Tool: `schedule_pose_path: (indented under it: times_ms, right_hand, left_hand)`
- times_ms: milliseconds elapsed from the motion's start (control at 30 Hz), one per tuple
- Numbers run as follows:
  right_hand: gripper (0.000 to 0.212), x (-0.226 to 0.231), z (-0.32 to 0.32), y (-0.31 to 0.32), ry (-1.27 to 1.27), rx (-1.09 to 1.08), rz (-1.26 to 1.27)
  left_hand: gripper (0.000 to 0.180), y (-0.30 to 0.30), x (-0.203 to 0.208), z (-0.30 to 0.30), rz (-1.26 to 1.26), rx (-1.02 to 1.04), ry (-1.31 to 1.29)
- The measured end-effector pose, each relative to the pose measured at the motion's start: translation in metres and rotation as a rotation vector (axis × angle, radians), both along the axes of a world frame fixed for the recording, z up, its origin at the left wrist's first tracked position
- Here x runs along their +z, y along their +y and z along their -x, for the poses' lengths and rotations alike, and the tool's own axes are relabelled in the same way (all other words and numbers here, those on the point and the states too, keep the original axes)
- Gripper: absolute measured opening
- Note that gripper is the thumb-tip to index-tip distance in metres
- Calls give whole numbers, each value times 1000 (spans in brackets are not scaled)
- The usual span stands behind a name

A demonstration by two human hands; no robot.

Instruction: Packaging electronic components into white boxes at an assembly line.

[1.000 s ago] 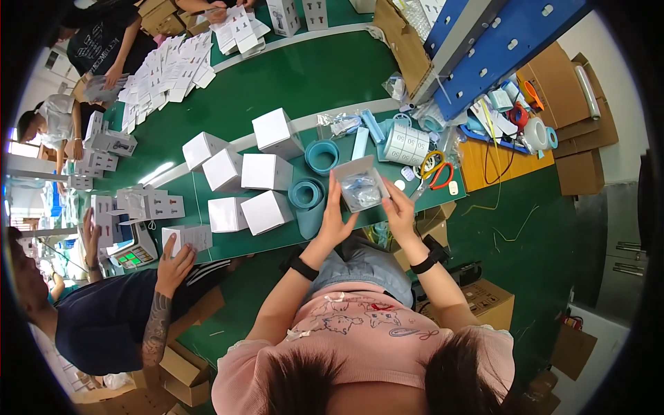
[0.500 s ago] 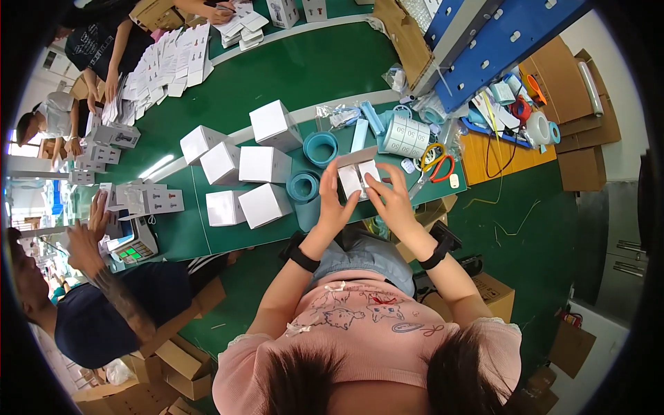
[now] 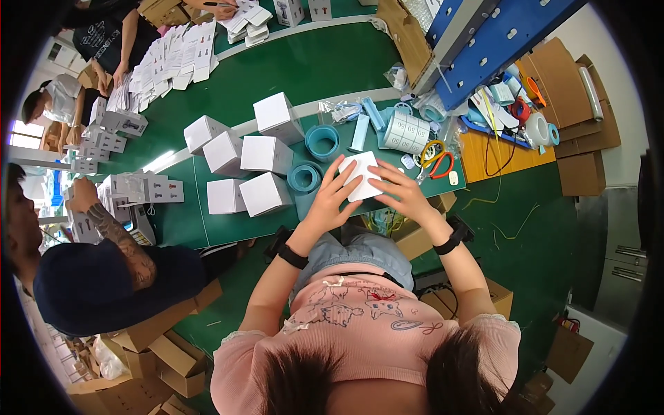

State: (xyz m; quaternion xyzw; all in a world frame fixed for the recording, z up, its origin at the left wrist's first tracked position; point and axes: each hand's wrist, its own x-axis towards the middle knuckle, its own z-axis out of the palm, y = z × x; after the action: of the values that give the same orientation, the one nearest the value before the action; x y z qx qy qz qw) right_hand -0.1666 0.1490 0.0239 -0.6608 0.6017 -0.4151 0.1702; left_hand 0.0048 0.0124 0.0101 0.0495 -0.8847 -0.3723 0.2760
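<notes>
Near the table's front edge I hold a small white box (image 3: 361,177) between both hands, its plain top facing up and closed. My left hand (image 3: 333,199) grips its left side, fingers reaching onto the top. From the other side my right hand (image 3: 407,196) grips it too, fingertips laid on the top. Left of my hands several similar white boxes (image 3: 267,153) stand in a group. Two blue-green tape rolls (image 3: 322,142) sit between that group and the box I hold.
A roll of printed labels (image 3: 406,133) lies behind my hands, with orange-handled scissors (image 3: 441,164) to the right. A blue metal post (image 3: 484,52) rises at the back right. At left a co-worker's tattooed arm (image 3: 124,238) is by printed boxes (image 3: 162,188); flat white cartons (image 3: 181,57) lie farther back.
The box's open flap has been folded down, and its top is now closed under my fingers. The co-worker at left has drawn the arm to the printed boxes.
</notes>
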Motion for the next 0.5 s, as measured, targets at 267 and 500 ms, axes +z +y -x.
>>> schedule_pose_path:
  times_ms: [267, 500]
  right_hand:
    - [26, -9, -4, -5, -120, -98, 25]
    - [25, -11, -8, -7, -89, -179, 94]
  left_hand:
    - [44, 12, -2, 8, -95, 145, 2]
    - [39, 12, -6, 10, -34, 177, 15]
